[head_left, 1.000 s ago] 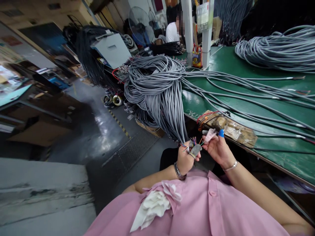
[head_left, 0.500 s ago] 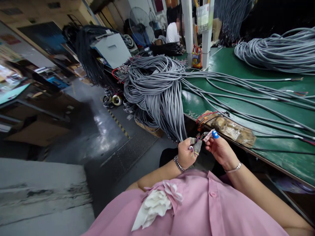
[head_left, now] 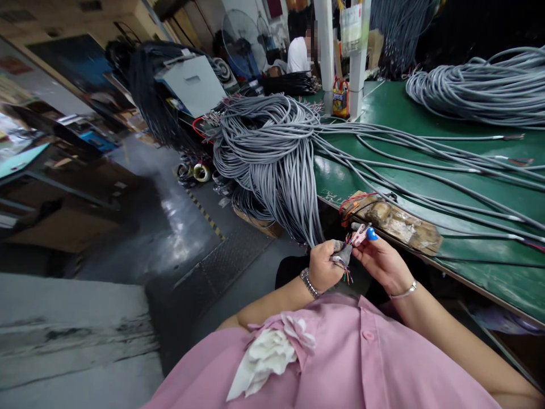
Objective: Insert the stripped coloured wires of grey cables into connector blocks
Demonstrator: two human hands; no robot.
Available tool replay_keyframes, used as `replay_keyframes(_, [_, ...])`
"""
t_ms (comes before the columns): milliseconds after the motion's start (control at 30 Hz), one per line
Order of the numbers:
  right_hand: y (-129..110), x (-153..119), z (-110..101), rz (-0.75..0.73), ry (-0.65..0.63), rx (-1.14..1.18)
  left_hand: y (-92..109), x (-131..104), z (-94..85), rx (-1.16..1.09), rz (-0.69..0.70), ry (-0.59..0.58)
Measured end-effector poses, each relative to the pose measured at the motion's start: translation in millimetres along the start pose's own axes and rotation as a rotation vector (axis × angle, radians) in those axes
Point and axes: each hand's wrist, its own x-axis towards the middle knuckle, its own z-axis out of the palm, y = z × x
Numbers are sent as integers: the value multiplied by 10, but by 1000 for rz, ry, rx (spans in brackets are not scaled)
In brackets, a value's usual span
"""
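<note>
Low in front of my chest, my left hand (head_left: 327,266) is closed round a bundle of thin coloured wires (head_left: 348,276). Grey coverings wrap some of its fingertips, and loose wire ends stick out above and below them. Touching the upper wires is my right hand (head_left: 381,262), with a blue wrap on the thumb. Its fingers pinch a small pink-and-white piece (head_left: 360,234), whose kind I cannot make out. Just beyond the hands, a worn block covered in tape (head_left: 400,227) lies at the bench edge, with red and black leads at its left end.
Grey cables (head_left: 272,142) drape over the corner of the green bench (head_left: 489,284), and several strands run right across it. Another grey coil (head_left: 481,91) lies at the back right. A white post (head_left: 326,57) rises behind. A person in white (head_left: 297,55) sits farther back.
The right hand has moved slightly left, bringing the pink-and-white piece against the wires. More loose wire ends now hang below my left hand.
</note>
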Motion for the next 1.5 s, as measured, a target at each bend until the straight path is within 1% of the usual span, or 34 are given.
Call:
replay_keyframes(67, [3, -2, -2, 0, -16, -11, 20, -16, -9, -18, -18, -11])
replay_keyframes(133, [3, -11, -23, 4, -47, -9, 22, -39, -15, -65, -77, -36])
replay_keyframes(233, [5, -37, -110, 28, -76, 40, -37, -82, -18, -209, -263, -82])
replay_keyframes(300, [13, -61, -198, 55, -66, 80, -114, -111, -20, -327, -388, -112])
replay_keyframes(400, [35, -104, -332, 82, -39, 98, -241, -156, -28, -465, -484, -144])
replay_keyframes(533, [67, -168, -438, 79, -7, 70, -330, -202, -30, -510, -516, -161])
replay_keyframes(667, [78, -242, -472, 74, 10, 69, -347, -194, 21, -480, -500, -224])
replay_keyframes(767, [69, -320, -499, 51, 34, 53, -393, -166, 115, -428, -494, -299])
replay_keyframes(867, [49, -419, -556, 9, 53, 11, -468, -151, 244, -398, -523, -347])
replay_keyframes(967, [24, -522, -636, -21, 88, -50, -514, -161, 349, -470, -523, -360])
replay_keyframes(1033, [8, -588, -685, -33, 118, -96, -509, -183, 368, -512, -477, -353])
replay_keyframes(1100, [-2, -648, -714, -49, 126, -142, -484, -216, 334, -545, -455, -320])
replay_keyframes(1167, [-8, -703, -715, -63, 114, -191, -450, -262, 254, -570, -470, -273])
replay_keyframes(1233, [-5, -751, -688, -77, 98, -244, -418, -323, 150, -576, -488, -240])
replay_keyframes(1333, [21, -810, -605, -113, 74, -339, -373, -454, 1, -542, -480, -238])
replay_keyframes(1400, [54, -834, -528, -133, 55, -449, -341, -557, -76, -526, -465, -255])
replay_keyframes(1500, [131, -815, -389, -125, -13, -729, -291, -695, -178, -561, -455, -240])
